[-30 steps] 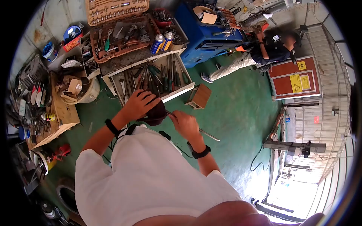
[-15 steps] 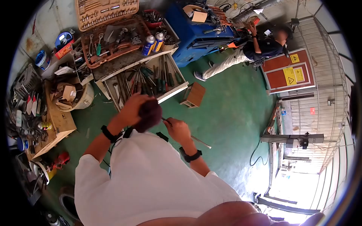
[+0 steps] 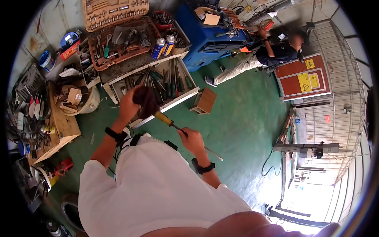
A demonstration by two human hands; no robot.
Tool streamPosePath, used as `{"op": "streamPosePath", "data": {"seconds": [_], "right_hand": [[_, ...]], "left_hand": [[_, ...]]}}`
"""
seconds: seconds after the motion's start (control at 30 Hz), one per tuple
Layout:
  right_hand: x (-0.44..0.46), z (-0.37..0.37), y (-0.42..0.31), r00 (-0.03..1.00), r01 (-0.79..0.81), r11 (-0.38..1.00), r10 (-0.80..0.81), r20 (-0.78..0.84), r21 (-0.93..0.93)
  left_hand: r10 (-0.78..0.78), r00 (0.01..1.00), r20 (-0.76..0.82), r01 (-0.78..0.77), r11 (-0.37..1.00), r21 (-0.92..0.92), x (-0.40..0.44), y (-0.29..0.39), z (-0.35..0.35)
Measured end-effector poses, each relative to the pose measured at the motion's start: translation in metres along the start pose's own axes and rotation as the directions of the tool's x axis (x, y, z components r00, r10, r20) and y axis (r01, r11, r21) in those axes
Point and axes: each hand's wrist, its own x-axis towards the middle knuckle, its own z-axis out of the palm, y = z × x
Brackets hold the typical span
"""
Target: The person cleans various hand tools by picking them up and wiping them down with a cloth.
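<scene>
Socket-set case (image 3: 118,22), orange-brown, lid open, on a stained table (image 3: 126,66); ratchet (image 3: 106,51), green-handled, lying in its tray. Spray cans (image 3: 158,49), two, blue and yellow, upright beside the case. Bowl (image 3: 165,27), red, with small metal parts. Cabinet (image 3: 195,59), blue, bearing an open carton (image 3: 212,19) and loose tools. Wooden box (image 3: 206,102), on the green floor (image 3: 244,110). Tub (image 3: 95,103), pale, with cardboard scraps. Panel (image 3: 291,87), red-brown, yellow warning signs. Another person (image 3: 244,68), dark top, light trousers, near the cabinet.
</scene>
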Motion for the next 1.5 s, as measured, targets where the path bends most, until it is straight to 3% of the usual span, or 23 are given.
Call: {"op": "streamPosePath", "data": {"seconds": [0.13, 0.17, 0.2, 0.23, 0.47, 0.5, 0.53, 0.57, 0.6, 0.67, 0.73, 0.87, 1.0, 1.07, 1.1, 1.13, 1.17, 1.2, 1.27, 1.3, 1.33, 1.4, 1.5], "right_hand": [[-0.006, 0.006, 0.005, 1.0, -0.008, 0.997, 0.01, -0.027, 0.071], [-0.004, 0.01, 0.004, 0.998, 0.021, 0.996, -0.016, -0.056, 0.092], [-0.001, 0.015, 0.003, 0.995, 0.052, 0.992, -0.042, -0.088, 0.112], [0.001, 0.017, 0.0, 0.996, 0.052, 0.992, -0.042, -0.082, 0.115], [0.019, 0.026, -0.018, 0.995, 0.052, 0.944, -0.02, -0.102, 0.325], [0.021, 0.028, -0.021, 0.993, 0.07, 0.934, -0.031, -0.115, 0.349], [0.023, 0.031, -0.022, 0.993, 0.07, 0.934, -0.031, -0.114, 0.352], [0.025, 0.034, -0.022, 0.985, 0.124, 0.93, -0.072, -0.157, 0.345], [0.026, 0.036, -0.021, 0.973, 0.175, 0.926, -0.112, -0.201, 0.335], [0.024, 0.032, -0.019, 0.979, 0.149, 0.939, -0.095, -0.183, 0.309], [0.024, 0.028, -0.014, 0.982, 0.127, 0.951, -0.081, -0.172, 0.282], [0.008, 0.026, -0.003, 0.99, 0.069, 0.97, -0.037, -0.137, 0.232], [0.003, 0.027, -0.014, 0.99, 0.093, 0.97, -0.066, -0.126, 0.224], [0.002, 0.026, -0.02, 0.989, 0.105, 0.973, -0.08, -0.128, 0.205], [0.005, 0.025, -0.023, 0.986, 0.128, 0.975, -0.105, -0.129, 0.184], [0.006, 0.024, -0.027, 0.986, 0.128, 0.974, -0.106, -0.127, 0.187], [0.007, 0.023, -0.03, 0.986, 0.127, 0.98, -0.109, -0.122, 0.155], [0.009, 0.023, -0.033, 0.987, 0.125, 0.984, -0.111, -0.119, 0.124], [0.016, 0.025, -0.038, 0.979, 0.163, 0.987, -0.16, -0.122, 0.015], [0.017, 0.023, -0.042, 0.973, 0.188, 0.977, -0.199, -0.119, -0.1], [0.018, 0.023, -0.047, 0.974, 0.171, 0.979, -0.184, -0.132, -0.107], [0.023, 0.024, -0.06, 0.982, 0.188, 0.885, -0.177, 0.066, -0.425], [0.022, 0.041, -0.059, 0.975, 0.22, 0.865, -0.179, 0.133, -0.451]], "left_hand": [[-0.207, 0.972, 0.109, 0.226, 0.95, -0.215, -0.007, -0.012, -0.009], [-0.431, 0.856, 0.284, 0.511, 0.632, -0.582, -0.016, -0.017, 0.002], [-0.506, 0.686, 0.522, 0.653, 0.114, -0.748, -0.025, -0.027, 0.014], [-0.304, 0.635, 0.71, 0.686, -0.2, -0.7, -0.034, -0.036, 0.016], [-0.151, 0.645, 0.749, 0.645, -0.418, -0.64, -0.029, 0.041, 0.015], [-0.174, 0.556, 0.813, 0.695, -0.44, -0.569, -0.032, 0.051, 0.016], [-0.176, 0.556, 0.813, 0.695, -0.439, -0.57, -0.043, 0.036, 0.023], [-0.055, 0.701, 0.711, 0.69, 0.307, -0.656, -0.061, 0.0, 0.043], [0.154, 0.722, 0.674, 0.233, 0.863, -0.448, -0.077, -0.039, 0.066], [-0.015, 0.68, 0.733, 0.584, 0.615, -0.529, -0.079, -0.058, 0.074], [-0.022, 0.634, 0.773, 0.128, 0.989, -0.077, -0.05, 0.006, 0.01], [-0.05, 0.802, 0.596, 0.254, 0.931, -0.264, -0.039, -0.034, 0.005], [0.204, 0.878, 0.433, -0.026, 0.924, -0.382, -0.007, 0.039, -0.033], [0.109, 0.889, 0.445, 0.187, 0.801, -0.569, 0.003, 0.065, -0.041], [0.11, 0.888, 0.447, 0.187, 0.801, -0.568, 0.007, 0.055, -0.039], [0.34, 0.822, 0.456, -0.146, 0.901, -0.409, 0.01, 0.041, -0.037], [0.525, 0.682, 0.51, -0.48, 0.847, -0.229, 0.011, 0.028, -0.037], [0.521, 0.682, 0.513, -0.479, 0.848, -0.225, 0.007, 0.029, -0.04], [0.381, 0.857, 0.348, -0.29, 0.913, -0.286, -0.002, 0.044, -0.042], [0.438, 0.81, 0.389, -0.494, 0.868, 0.05, 0.0, 0.057, -0.046], [0.451, 0.8, 0.397, -0.502, 0.864, 0.031, -0.003, 0.052, -0.043], [0.364, 0.674, 0.642, -0.452, 0.891, -0.031, -0.012, 0.027, -0.032], [0.44, 0.603, 0.665, -0.535, 0.842, -0.071, -0.031, -0.003, -0.02]]}}
